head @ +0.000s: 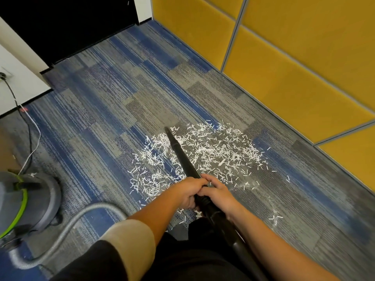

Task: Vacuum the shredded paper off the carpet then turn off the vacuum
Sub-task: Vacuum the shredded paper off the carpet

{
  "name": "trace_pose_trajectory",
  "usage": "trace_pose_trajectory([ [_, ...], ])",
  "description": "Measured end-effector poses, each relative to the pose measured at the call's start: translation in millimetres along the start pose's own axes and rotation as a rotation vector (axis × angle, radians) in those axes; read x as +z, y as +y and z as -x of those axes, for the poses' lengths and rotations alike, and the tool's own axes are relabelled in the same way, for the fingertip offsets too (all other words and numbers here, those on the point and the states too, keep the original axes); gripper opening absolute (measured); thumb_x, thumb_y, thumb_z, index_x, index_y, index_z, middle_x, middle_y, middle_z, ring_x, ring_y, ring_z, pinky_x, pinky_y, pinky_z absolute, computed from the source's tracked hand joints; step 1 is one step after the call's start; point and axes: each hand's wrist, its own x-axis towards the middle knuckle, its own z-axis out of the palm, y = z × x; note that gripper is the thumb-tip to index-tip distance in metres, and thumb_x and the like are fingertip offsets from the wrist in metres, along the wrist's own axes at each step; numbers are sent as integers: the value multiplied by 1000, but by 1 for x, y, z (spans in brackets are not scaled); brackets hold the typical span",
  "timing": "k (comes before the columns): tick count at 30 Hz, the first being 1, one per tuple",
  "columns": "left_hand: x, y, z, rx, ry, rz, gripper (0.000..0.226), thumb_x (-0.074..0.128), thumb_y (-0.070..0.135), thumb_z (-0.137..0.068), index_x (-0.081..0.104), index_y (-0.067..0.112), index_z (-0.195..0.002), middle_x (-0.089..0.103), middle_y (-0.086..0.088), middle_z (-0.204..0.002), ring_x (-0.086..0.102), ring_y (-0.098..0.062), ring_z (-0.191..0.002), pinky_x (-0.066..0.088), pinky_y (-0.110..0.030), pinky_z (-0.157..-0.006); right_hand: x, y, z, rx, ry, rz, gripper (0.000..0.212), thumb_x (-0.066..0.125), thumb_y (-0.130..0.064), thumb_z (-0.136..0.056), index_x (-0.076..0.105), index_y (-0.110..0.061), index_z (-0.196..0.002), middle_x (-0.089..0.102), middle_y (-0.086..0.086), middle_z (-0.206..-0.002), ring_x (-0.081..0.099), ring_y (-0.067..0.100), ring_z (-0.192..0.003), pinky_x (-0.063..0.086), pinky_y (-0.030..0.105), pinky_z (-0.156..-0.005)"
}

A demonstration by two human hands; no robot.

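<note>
Both hands, left hand (187,191) and right hand (218,192), wrap fingers around the black wand (182,157). Shredded paper (213,151) litters the carpet (121,94) ahead of them; the nozzle tip seemingly touches it. Vacuum canister (26,201) sits far left, yellow panels (294,63) right.

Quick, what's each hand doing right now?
Left hand: closed around the black vacuum wand.
Right hand: closed around the same wand, just behind the left hand.
</note>
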Motion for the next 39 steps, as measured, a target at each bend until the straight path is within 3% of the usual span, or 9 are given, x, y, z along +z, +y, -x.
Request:
trace_pose_trajectory([
  [4, 4, 6, -7, 1, 2, 3, 13, 48, 20, -95, 51, 10, -88, 58, -12, -71, 60, -25, -64, 50, -35, -62, -7, -3, -7, 1, 11, 20, 55, 59, 2, -81, 52, -26, -127, 63, 9, -89, 61, 20, -66, 51, 26, -54],
  [6, 2, 7, -10, -8, 3, 11, 13, 49, 22, -95, 52, 10, -93, 60, -13, -77, 63, -26, -70, 54, -40, -73, -7, -5, -9, 3, 3, 12, 55, 59, 2, -80, 52, -27, -127, 64, 11, -93, 62, 22, -68, 52, 28, -56],
  [10, -4, 9, -14, -26, 8, 26, 17, 50, 25, -96, 50, 8, -100, 61, -15, -80, 64, -26, -69, 56, -40, -75, -4, -10, -11, 0, 2, 60, 55, 60, -1, -80, 52, -27, -129, 63, 13, -103, 61, 18, -71, 50, 22, -54],
  [15, 3, 15, -13, -19, -9, -5, 16, 46, 23, -98, 50, 9, -91, 58, -13, -72, 61, -23, -60, 51, -31, -55, -11, -12, -8, 14, 1, -9, 54, 58, 3, -82, 52, -24, -128, 63, 9, -89, 61, 20, -68, 51, 26, -55],
  [20, 20, 22, -16, -8, -87, 15, 13, 44, 18, -98, 52, 10, -91, 60, -13, -78, 61, -25, -70, 51, -40, -69, -24, -12, -4, -16, 71, -37, 51, 57, 5, -82, 53, -22, -125, 62, 6, -89, 61, 19, -69, 53, 27, -57],
  [26, 26, 26, -16, -2, -100, -72, 9, 47, 19, -97, 47, 11, -92, 59, -12, -79, 62, -24, -66, 52, -38, -64, -29, -10, 0, -19, 99, -80, 53, 57, 4, -82, 52, -24, -126, 62, 10, -84, 59, 21, -64, 49, 25, -49],
  [30, 24, 23, -18, -16, -110, -71, 11, 43, 19, -98, 48, 11, -92, 60, -13, -80, 62, -24, -69, 53, -41, -68, -26, -7, -1, -36, 128, -40, 51, 58, 5, -81, 54, -20, -126, 58, 4, -84, 57, 16, -68, 51, 27, -62],
  [33, 20, 18, -19, -25, -115, -86, 10, 42, 20, -99, 49, 12, -95, 61, -13, -82, 63, -25, -71, 52, -42, -68, -22, -5, 0, -14, 94, -98, 52, 56, 7, -82, 52, -21, -125, 60, 8, -79, 57, 20, -63, 50, 28, -55],
  [39, 18, 13, -18, -32, -124, -59, 11, 42, 20, -98, 50, 13, -95, 62, -14, -86, 63, -26, -74, 52, -43, -71, -19, -3, 0, -24, 96, -72, 53, 56, 7, -81, 52, -21, -127, 61, 9, -82, 58, 21, -66, 51, 33, -64],
])
